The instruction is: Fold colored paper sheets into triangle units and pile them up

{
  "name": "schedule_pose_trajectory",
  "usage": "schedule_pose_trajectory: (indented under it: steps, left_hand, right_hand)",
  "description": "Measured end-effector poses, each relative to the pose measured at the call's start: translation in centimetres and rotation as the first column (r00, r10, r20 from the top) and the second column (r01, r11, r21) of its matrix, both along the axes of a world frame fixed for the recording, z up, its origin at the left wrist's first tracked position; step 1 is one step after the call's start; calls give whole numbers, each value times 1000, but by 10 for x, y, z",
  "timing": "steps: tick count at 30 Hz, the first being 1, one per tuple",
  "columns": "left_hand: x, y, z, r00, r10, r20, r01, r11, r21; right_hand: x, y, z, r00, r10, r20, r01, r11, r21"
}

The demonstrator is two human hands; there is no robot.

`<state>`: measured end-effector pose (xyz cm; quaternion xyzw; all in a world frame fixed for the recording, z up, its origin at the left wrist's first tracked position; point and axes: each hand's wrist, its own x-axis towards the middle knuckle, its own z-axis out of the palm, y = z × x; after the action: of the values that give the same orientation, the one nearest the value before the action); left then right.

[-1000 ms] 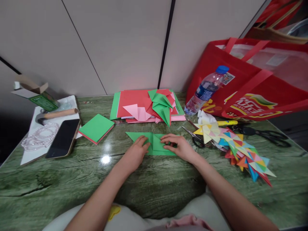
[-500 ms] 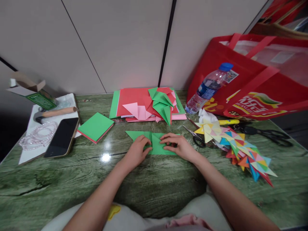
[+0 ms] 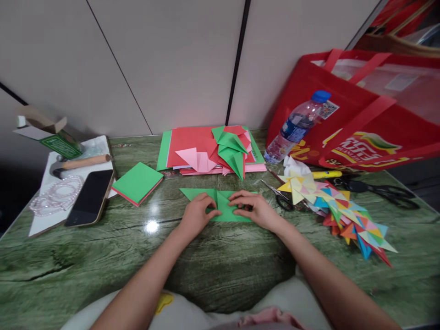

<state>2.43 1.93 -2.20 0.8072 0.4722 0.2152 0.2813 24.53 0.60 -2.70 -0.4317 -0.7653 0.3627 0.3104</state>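
A partly folded green paper [image 3: 225,206] lies flat on the green marbled table [image 3: 103,256]. My left hand [image 3: 195,215] presses on its left half, fingers bent and pinching a fold near the middle. My right hand [image 3: 254,208] rests on its right half, fingertips pressed down on the paper beside the left hand's. Both hands touch only this sheet.
Behind lies a stack of red, pink and green sheets with folded pieces [image 3: 209,151]. A small green pad [image 3: 137,182], phone [image 3: 90,197], bead bracelet [image 3: 55,195] and hammer [image 3: 80,162] sit left. Scissors [image 3: 280,197], a colourful folded chain [image 3: 340,213], water bottle [image 3: 297,126], black scissors [image 3: 388,192] and red bag [image 3: 364,114] sit right.
My left fingers have slid a little to the right along the fold toward the right hand. The paper has stayed in place.
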Motion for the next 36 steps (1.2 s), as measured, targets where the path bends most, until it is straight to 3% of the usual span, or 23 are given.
schedule_pose_trajectory:
  steps: [16,24,30,36]
  left_hand:
    - [4,-2,3,992,16,-125,-14,1000,15]
    - [7,-2,9,989,41,-141,-48,998,-45]
    - [6,-2,8,989,27,-147,-30,999,-18]
    - [8,-5,17,965,-14,-262,13,1000,-5]
  right_hand:
    - [0,1,-4,1000,18,0,-18,999,36]
    - [6,1,2,1000,27,-3,-27,1000,-5]
    - [16,3,4,999,21,38,-19,998,-52]
    - [22,5,7,994,92,64,-86,992,-98]
